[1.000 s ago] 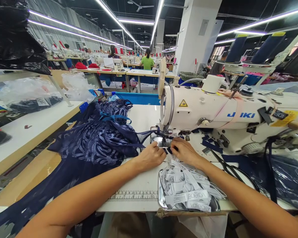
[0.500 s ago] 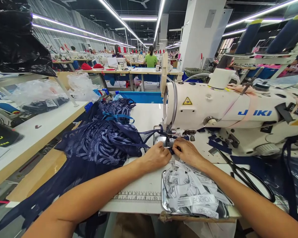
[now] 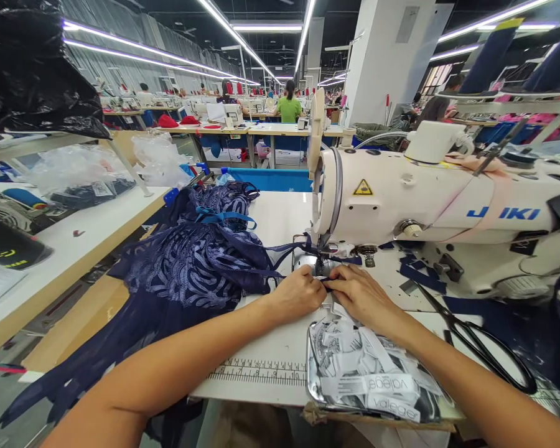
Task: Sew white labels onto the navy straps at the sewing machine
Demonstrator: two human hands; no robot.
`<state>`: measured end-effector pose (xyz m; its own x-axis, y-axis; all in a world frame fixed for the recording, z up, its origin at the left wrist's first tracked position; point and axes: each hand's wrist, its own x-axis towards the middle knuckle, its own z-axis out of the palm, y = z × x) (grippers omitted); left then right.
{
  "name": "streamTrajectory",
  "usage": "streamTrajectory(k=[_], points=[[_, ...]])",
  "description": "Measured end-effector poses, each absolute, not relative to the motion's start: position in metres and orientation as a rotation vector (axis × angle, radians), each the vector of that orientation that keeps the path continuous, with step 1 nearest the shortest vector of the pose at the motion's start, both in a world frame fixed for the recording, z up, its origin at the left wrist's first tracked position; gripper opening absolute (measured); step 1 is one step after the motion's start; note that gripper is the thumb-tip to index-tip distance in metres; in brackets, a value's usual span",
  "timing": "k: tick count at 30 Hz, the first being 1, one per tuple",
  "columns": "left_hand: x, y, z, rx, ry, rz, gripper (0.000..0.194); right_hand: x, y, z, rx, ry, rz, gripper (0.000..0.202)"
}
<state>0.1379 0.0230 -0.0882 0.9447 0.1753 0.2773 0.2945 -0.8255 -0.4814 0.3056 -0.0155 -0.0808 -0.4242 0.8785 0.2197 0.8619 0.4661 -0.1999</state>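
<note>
My left hand (image 3: pixel 301 291) is closed in a pinch just in front of the sewing machine's (image 3: pixel 378 199) needle area. Close beside it, my right hand (image 3: pixel 357 291) pinches too, its fingertips almost meeting the left ones. Between them shows a bit of navy fabric strap (image 3: pixel 327 282), mostly covered by my fingers. To the left lies a bunched navy garment (image 3: pixel 191 267) with embroidered lace, its straps running toward the metal needle plate (image 3: pixel 303 262). A bright blue ribbon (image 3: pixel 224 216) rests on the garment.
A metal tray (image 3: pixel 313 379) piled with white printed labels (image 3: pixel 378 373) sits below my right forearm. Black-handled scissors (image 3: pixel 488 348) lie at right, near navy fabric scraps (image 3: pixel 422 274). A white side table (image 3: pixel 84 242) stands left. A person in green (image 3: pixel 288 109) sits farther ahead.
The view has shifted slightly, so the machine appears farther right. My right hand's fingers have straightened somewhat and moved nearer the left fingertips. The garment lies as before.
</note>
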Motion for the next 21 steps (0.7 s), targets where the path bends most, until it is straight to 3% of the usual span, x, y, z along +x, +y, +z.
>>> streamTrajectory(k=[6,11,21], points=[[0.115,0.023,-0.07,-2.615,-0.329,-0.362,0.017,0.298,-0.025,-0.078,-1.406,-2.707,-0.417,0.03],[0.112,0.023,-0.075,-2.854,-0.306,-0.394,0.013,0.314,-0.01,-0.075,-1.098,-2.855,-0.455,0.027],[0.153,0.017,-0.097,-2.79,-0.739,-0.358,0.009,0.341,0.021,-0.096,-1.033,-2.785,-0.463,0.048]])
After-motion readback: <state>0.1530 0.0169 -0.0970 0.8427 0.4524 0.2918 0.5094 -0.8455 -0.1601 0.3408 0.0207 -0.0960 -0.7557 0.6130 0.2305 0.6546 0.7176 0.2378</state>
